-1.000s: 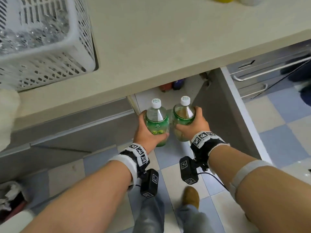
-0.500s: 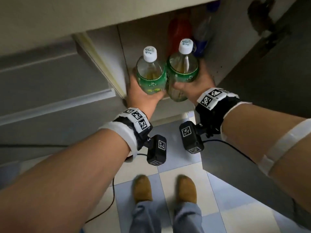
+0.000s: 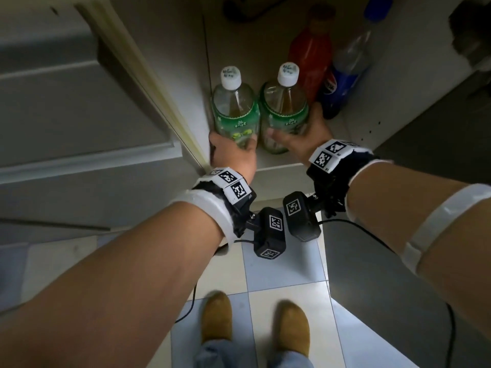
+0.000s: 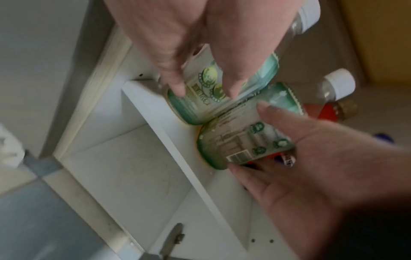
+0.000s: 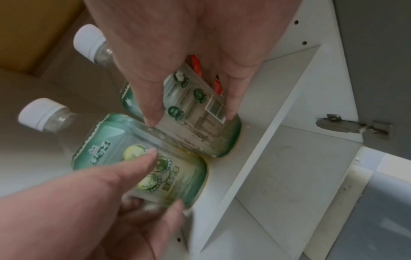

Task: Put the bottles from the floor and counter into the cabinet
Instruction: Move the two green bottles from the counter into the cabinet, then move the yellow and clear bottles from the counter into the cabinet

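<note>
On the cabinet shelf [image 3: 279, 162], two bottles touch side by side: left bottle [image 3: 235, 112], right bottle [image 3: 284, 110] (near the front edge); two others [image 3: 310, 54] stand behind.

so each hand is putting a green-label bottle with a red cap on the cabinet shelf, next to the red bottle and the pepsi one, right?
Nearly: the caps are white, not red, as the head view shows. The left hand grips the left green-label bottle and the right hand grips the right green-label bottle on the cabinet shelf, by the red bottle and the Pepsi bottle.
</note>
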`<state>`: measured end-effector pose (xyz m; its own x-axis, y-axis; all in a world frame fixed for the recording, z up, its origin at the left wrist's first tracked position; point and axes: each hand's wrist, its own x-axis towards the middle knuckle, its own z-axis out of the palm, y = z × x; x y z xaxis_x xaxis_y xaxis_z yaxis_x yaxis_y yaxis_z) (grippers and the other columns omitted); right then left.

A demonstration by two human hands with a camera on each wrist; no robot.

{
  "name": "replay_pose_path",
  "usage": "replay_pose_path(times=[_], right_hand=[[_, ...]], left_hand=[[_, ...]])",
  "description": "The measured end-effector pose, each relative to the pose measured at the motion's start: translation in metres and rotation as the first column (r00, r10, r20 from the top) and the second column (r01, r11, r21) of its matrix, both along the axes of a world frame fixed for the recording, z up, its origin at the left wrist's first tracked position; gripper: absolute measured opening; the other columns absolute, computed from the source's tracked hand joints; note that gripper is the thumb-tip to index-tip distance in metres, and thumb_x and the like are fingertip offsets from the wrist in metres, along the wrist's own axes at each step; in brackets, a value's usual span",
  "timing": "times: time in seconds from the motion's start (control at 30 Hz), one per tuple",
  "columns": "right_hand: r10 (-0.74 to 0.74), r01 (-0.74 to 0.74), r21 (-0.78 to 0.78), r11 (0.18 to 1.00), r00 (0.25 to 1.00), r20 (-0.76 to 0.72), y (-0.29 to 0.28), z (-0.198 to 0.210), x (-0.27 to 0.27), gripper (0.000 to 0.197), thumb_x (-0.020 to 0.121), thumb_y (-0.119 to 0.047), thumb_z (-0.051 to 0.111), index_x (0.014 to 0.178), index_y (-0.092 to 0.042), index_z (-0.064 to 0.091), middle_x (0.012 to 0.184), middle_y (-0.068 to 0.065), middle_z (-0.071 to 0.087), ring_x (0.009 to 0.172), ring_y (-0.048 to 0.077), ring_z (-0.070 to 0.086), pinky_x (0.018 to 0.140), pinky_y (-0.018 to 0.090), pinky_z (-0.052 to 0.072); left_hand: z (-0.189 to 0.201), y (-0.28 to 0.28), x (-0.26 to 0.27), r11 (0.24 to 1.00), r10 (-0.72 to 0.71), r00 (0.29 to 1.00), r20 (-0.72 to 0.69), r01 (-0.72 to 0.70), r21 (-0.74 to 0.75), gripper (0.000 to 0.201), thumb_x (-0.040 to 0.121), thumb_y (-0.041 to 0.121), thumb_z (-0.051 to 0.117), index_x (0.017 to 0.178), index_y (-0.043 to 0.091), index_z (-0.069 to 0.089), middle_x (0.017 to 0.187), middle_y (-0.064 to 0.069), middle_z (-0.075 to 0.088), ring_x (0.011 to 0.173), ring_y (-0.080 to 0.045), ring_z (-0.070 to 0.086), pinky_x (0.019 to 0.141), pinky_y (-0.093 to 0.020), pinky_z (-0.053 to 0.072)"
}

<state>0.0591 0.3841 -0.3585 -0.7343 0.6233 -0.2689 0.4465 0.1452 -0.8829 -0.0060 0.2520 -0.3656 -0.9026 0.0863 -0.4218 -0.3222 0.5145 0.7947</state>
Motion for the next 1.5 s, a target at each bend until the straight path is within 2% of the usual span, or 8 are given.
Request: replay_pose_path(times=[0.2, 0.33, 0.6, 0.87, 0.97, 1.07, 1.3, 1.5], right_hand=[[-0.001, 0.005, -0.122, 0.993, 0.999, 0.033, 0.0, 0.006, -0.011, 0.093, 0.071, -0.037, 0.085, 0.148, -0.034, 0.031, 0.135, -0.006, 0.056, 0.119, 0.015, 0.058, 0.103, 0.044, 0.051], [-0.03, 0.044, -0.175, 0.984, 0.996, 0.082, 0.009, -0.019, -0.033, 0.106, 0.041, -0.064, 0.086, 0.134, -0.034, 0.045, 0.124, -0.003, 0.067, 0.106, 0.025, 0.068, 0.092, 0.044, 0.057], [-0.01, 0.045, -0.42, 0.907, 0.996, 0.086, 0.01, -0.001, -0.047, 0.067, 0.083, -0.007, 0.068, 0.145, -0.019, 0.044, 0.141, 0.012, 0.053, 0.119, 0.032, 0.059, 0.08, 0.039, 0.06], [0.077, -0.016, -0.227, 0.974, 0.961, 0.265, -0.008, 0.015, 0.002, 0.028, 0.086, -0.017, 0.058, 0.107, -0.035, 0.065, 0.108, 0.01, 0.072, 0.094, 0.031, 0.071, 0.083, 0.046, 0.06], [0.143, -0.167, 0.016, 0.986, 0.889, 0.436, -0.019, 0.052, 0.038, 0.02, 0.083, -0.022, 0.056, 0.083, -0.033, 0.071, 0.096, 0.002, 0.075, 0.091, 0.029, 0.071, 0.087, 0.04, 0.059], [0.153, -0.288, 0.145, 0.947, 0.797, 0.584, -0.036, 0.126, 0.075, 0.025, 0.088, -0.022, 0.05, 0.097, -0.031, 0.072, 0.108, 0.005, 0.073, 0.097, 0.029, 0.069, 0.087, 0.032, 0.057], [0.12, -0.596, 0.349, 0.723, 0.607, 0.786, -0.05, 0.344, 0.115, 0.026, 0.086, -0.025, 0.056, 0.11, -0.021, 0.065, 0.111, 0.009, 0.07, 0.099, 0.033, 0.069, 0.08, 0.04, 0.055], [-0.058, -0.517, 0.54, 0.664, 0.685, 0.726, -0.015, 0.491, 0.134, 0.029, 0.092, -0.026, 0.047, 0.118, -0.021, 0.058, 0.12, 0.007, 0.062, 0.108, 0.029, 0.062, 0.086, 0.04, 0.053]], left_hand=[[-0.054, -0.004, -0.011, 0.994, 0.104, 0.99, 0.09, -0.108, 0.034, 0.081, 0.061, 0.079, 0.051, 0.104, 0.011, 0.065, 0.108, -0.017, 0.072, 0.099, -0.037, 0.072, 0.089, -0.052, 0.06], [-0.019, 0.004, -0.008, 0.993, 0.069, 0.996, 0.053, -0.073, 0.096, 0.068, 0.082, 0.041, 0.061, 0.14, 0.008, 0.046, 0.136, -0.012, 0.06, 0.121, -0.034, 0.063, 0.102, -0.048, 0.054], [-0.003, 0.009, -0.021, 0.976, -0.059, 0.997, 0.041, 0.049, 0.21, 0.072, 0.1, 0.011, 0.053, 0.162, 0.022, 0.017, 0.167, -0.003, 0.031, 0.149, -0.026, 0.037, 0.12, -0.047, 0.036], [0.019, -0.019, 0.012, 0.948, -0.3, 0.952, -0.065, 0.305, 0.092, 0.039, 0.098, 0.004, 0.052, 0.135, 0.014, 0.062, 0.13, -0.003, 0.07, 0.117, -0.018, 0.065, 0.106, -0.04, 0.051], [0.048, -0.033, 0.036, 0.875, -0.484, 0.873, -0.058, 0.483, -0.038, 0.029, 0.097, 0.004, 0.053, 0.118, 0.014, 0.07, 0.114, -0.001, 0.076, 0.108, -0.017, 0.07, 0.101, -0.034, 0.052], [0.1, -0.042, 0.057, 0.735, -0.669, 0.743, 0.004, 0.662, -0.145, 0.026, 0.095, 0.012, 0.053, 0.111, 0.022, 0.071, 0.108, 0.002, 0.077, 0.103, -0.019, 0.071, 0.097, -0.037, 0.055], [0.312, -0.029, 0.085, 0.129, -0.985, 0.17, 0.019, 0.812, -0.569, 0.028, 0.091, 0.025, 0.048, 0.114, 0.026, 0.065, 0.114, -0.006, 0.072, 0.104, -0.034, 0.07, 0.086, -0.043, 0.058], [0.46, 0.011, 0.077, 0.133, -0.985, 0.022, -0.168, 0.714, -0.688, 0.031, 0.096, 0.025, 0.041, 0.121, 0.021, 0.059, 0.119, -0.004, 0.066, 0.106, -0.03, 0.066, 0.088, -0.043, 0.054]])
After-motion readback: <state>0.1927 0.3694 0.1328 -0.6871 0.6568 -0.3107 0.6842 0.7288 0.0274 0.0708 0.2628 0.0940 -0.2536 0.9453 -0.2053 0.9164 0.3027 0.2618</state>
